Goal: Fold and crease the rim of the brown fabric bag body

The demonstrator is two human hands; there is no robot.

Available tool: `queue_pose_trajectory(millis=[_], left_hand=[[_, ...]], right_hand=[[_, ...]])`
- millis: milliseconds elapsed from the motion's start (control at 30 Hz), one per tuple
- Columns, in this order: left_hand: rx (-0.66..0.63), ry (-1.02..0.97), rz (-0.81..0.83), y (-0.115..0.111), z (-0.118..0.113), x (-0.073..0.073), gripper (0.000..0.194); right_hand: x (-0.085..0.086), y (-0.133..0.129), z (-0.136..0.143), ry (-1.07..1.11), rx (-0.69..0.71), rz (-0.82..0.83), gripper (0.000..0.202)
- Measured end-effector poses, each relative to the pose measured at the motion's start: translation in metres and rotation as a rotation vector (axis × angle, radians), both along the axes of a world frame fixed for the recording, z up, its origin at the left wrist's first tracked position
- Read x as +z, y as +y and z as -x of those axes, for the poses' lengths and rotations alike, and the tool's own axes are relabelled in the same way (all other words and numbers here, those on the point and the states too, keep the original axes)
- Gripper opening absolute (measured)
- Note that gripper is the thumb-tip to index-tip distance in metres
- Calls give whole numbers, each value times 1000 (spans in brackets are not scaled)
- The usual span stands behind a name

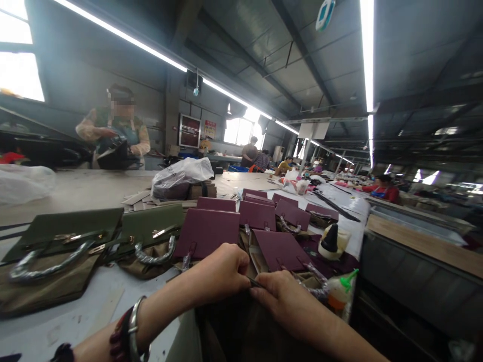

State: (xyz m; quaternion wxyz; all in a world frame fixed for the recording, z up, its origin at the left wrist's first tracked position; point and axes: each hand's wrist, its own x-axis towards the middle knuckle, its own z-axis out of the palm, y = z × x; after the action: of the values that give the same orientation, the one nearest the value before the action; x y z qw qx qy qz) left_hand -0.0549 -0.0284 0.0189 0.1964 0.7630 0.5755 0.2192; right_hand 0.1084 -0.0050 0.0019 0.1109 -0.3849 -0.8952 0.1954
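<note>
The left hand [234, 266] and right hand [277, 291] pinch a thin dark strip [255, 283] between them, near centre, apparently to steady it; purple bags [209, 231] sit just beyond, handles [323, 285] facing near, perhaps for easy reach; green bags [94, 223] sit left on the desk [75, 327].

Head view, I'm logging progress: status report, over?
Left hand, right hand: pinching thin dark piece. Purple bags just beyond. Green-tipped bottle rightward, clear of fingers.
</note>
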Motion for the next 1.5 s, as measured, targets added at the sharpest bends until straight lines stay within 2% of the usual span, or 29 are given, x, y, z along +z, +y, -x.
queue_pose_trajectory(millis=[133, 300, 500, 600, 700, 833, 1000, 1100, 1267, 1500], left_hand=[[33, 61, -78, 2, -3, -5, 8], [44, 106, -176, 2, -11, -7, 3], [63, 123, -97, 7, -20, -3, 13], [48, 148, -21, 13, -22, 0, 5], [51, 176, 21, 19, -23, 2, 11], [51, 214, 57, 25, -24, 3, 19], [24, 231, 68, 31, -23, 2, 18], [16, 214, 56, 32, -21, 1, 17], [2, 160, 24, 32, -18, 1, 13], [-48, 96, 10, 29, -12, 0, 17]], right_hand=[[-2, 6, -3, 43, 37, -28, 24], [-8, 12, -9, 102, 44, 19, 23], [-11, 22, -17, 160, 35, 184, 29], [-11, 29, -35, 206, 42, 337, 50], [-13, 31, -62, 272, -9, 435, 71], [-15, 21, -94, 322, -63, 490, 70], [-19, 2, -109, 383, -88, 551, 64], [-22, -3, -110, 393, -88, 515, 57], [-29, -1, -107, 365, -121, 354, 35], [-35, -7, -103, 319, -189, 157, 32]])
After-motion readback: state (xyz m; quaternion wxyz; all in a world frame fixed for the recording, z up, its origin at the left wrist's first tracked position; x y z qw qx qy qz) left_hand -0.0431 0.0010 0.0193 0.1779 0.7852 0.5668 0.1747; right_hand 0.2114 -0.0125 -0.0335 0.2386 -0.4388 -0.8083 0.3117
